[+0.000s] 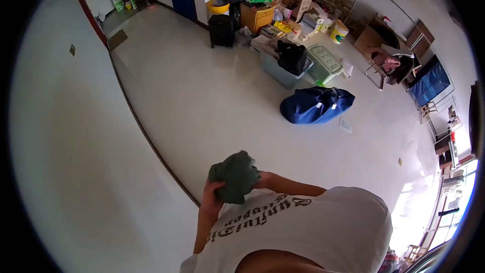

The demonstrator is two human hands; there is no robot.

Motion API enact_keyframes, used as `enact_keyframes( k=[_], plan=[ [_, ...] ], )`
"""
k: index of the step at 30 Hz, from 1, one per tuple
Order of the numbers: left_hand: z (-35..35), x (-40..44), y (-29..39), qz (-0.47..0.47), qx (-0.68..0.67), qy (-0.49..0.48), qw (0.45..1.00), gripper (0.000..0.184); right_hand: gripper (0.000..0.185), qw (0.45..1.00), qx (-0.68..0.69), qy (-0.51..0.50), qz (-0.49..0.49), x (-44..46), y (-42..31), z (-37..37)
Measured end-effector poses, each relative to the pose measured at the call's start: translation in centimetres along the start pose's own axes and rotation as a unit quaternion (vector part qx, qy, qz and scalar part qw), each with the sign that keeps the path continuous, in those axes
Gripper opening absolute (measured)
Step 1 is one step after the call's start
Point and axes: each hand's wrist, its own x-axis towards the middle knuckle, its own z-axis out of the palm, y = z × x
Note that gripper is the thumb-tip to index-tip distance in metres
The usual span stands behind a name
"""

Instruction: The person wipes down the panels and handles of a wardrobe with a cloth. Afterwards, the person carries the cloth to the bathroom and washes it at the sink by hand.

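Observation:
A bunched dark green cloth (234,176) is held up in front of my chest, over the white shirt I wear. My left hand (214,191) is closed on its left lower side, with the thumb lying across the fabric. On the other side, my right hand (263,178) grips the cloth from the right edge, its fingers mostly hidden behind the folds. What kind of cloth item it is, I cannot make out.
A blue bag (317,105) lies on the floor ahead, near a grey bin (284,73) and a pale green lidded box (325,63). A black suitcase (221,31) stands by boxes and clutter at the back. A white wall (76,146) runs along my left.

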Motion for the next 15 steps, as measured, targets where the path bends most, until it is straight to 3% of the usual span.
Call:
enact_keyframes(
  k=[3, 5, 6, 8, 9, 10, 13, 15],
  plan=[
    [-1.8, 5.4, 8.2, 0.051, -0.013, -0.013, 0.999, 0.055, 0.046, 0.992, -0.081, 0.096, 0.004, 6.2, -5.0, -0.7],
    [-4.5, 10.2, 11.8, 0.095, 0.068, 0.024, 0.993, 0.059, 0.038, 0.977, -0.135, 0.165, 0.001, 10.1, -8.4, -2.1],
    [-4.7, 12.3, 14.1, 0.092, 0.074, 0.017, 0.993, 0.059, 0.038, 0.977, -0.134, 0.169, -0.008, 12.3, -10.3, -3.2],
    [-4.6, 16.1, 18.3, 0.105, 0.131, 0.071, 0.983, 0.048, 0.035, 0.963, -0.2, 0.119, -0.138, 16.7, -13.8, -5.0],
    [-5.0, 17.9, 20.0, 0.106, 0.139, 0.074, 0.982, 0.046, 0.042, 0.955, -0.186, 0.047, -0.225, 18.0, -17.2, -4.8],
    [-5.6, 20.3, 22.4, 0.108, 0.144, 0.077, 0.981, 0.046, 0.042, 0.955, -0.183, 0.043, -0.228, 20.8, -18.9, -7.1],
    [-6.6, 27.7, 29.0, 0.128, 0.134, 0.116, 0.976, 0.045, 0.076, 0.958, -0.274, 0.022, -0.078, 29.1, -23.9, -16.9],
    [-7.2, 31.1, 33.9, 0.144, 0.112, 0.068, 0.981, 0.045, 0.084, 0.966, -0.257, 0.037, 0.016, 35.8, -28.4, -19.7]
  ],
)
